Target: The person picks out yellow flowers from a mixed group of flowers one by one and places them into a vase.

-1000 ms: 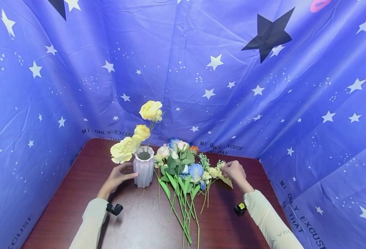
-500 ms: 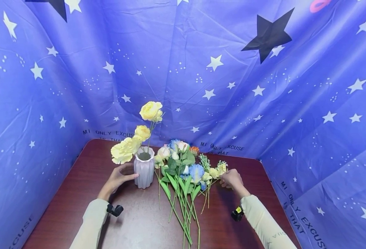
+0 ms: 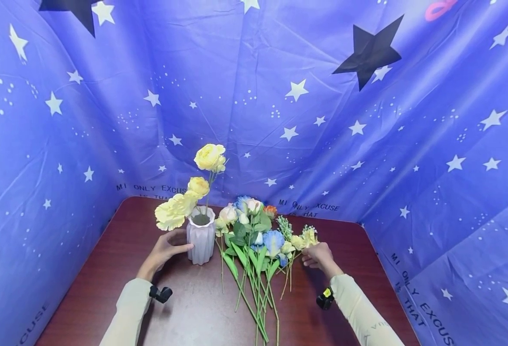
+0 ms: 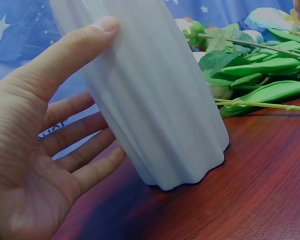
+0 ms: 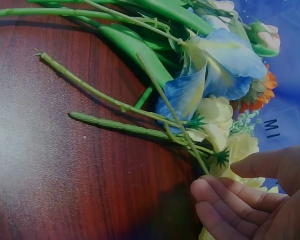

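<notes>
A pale lilac fluted vase stands upright on the left of the table. My left hand holds it, thumb on the near side and fingers reaching behind in the left wrist view. Tall yellow flowers rise from its mouth, and a large bloom leans left over the rim. Right of the flower pile, my right hand has curled fingers at the thin stem of a yellow flower, holding it near the head. That flower's head is mostly hidden under the hand.
Artificial flowers lie heaped mid-table: blue irises, pale roses, an orange flower, small yellow blooms and green sprigs. Their stems point toward the front edge. A blue star-printed curtain surrounds the brown table.
My right hand has moved left and down, from over the yellow blooms to the stem beside them. The left hand stays at the vase. The view has tilted slightly.
</notes>
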A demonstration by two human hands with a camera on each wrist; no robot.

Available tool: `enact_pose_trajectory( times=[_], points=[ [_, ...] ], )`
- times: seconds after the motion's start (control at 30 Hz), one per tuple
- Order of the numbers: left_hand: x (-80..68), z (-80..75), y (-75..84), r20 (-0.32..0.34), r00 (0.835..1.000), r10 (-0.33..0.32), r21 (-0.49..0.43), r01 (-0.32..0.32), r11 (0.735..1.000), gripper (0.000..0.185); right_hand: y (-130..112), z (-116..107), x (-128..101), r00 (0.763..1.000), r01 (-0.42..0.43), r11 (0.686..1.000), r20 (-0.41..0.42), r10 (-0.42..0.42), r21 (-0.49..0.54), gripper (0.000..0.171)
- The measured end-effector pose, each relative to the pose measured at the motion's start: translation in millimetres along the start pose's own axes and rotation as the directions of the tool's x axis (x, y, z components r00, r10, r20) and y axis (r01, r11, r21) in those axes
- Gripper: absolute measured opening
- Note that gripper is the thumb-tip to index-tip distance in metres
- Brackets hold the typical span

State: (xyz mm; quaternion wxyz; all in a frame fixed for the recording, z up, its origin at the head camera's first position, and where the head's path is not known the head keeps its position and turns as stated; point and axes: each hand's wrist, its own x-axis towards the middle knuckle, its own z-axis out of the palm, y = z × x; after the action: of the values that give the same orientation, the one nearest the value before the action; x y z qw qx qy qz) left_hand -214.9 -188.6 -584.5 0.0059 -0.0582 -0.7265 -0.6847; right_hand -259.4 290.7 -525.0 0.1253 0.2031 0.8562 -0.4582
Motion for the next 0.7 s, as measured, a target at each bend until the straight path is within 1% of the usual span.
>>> enact_pose_trajectory(
  times=[0.13, 0.37, 0.7],
  points=[
    [-0.5, -0.3, -1.5, -0.001, 1.000, 0.003, -0.004, -0.003, 1.000, 0.053, 6, 3, 2, 1.000, -0.013, 0.999, 0.016, 0.012, 0.053, 0.034],
    [-0.8, -0.5, -2.6, -0.006, 1.000, 0.004, 0.009, -0.004, 1.000, 0.054, 10, 8, 4, 0.998, -0.036, 0.988, 0.060, 0.027, 0.148, 0.035],
    [0.3, -0.4, -2.3, -0.003, 1.000, 0.009, 0.001, -0.009, 1.000, 0.054, 12, 12, 7, 0.995, -0.049, 0.980, 0.098, 0.030, 0.194, 0.029]
  ],
)
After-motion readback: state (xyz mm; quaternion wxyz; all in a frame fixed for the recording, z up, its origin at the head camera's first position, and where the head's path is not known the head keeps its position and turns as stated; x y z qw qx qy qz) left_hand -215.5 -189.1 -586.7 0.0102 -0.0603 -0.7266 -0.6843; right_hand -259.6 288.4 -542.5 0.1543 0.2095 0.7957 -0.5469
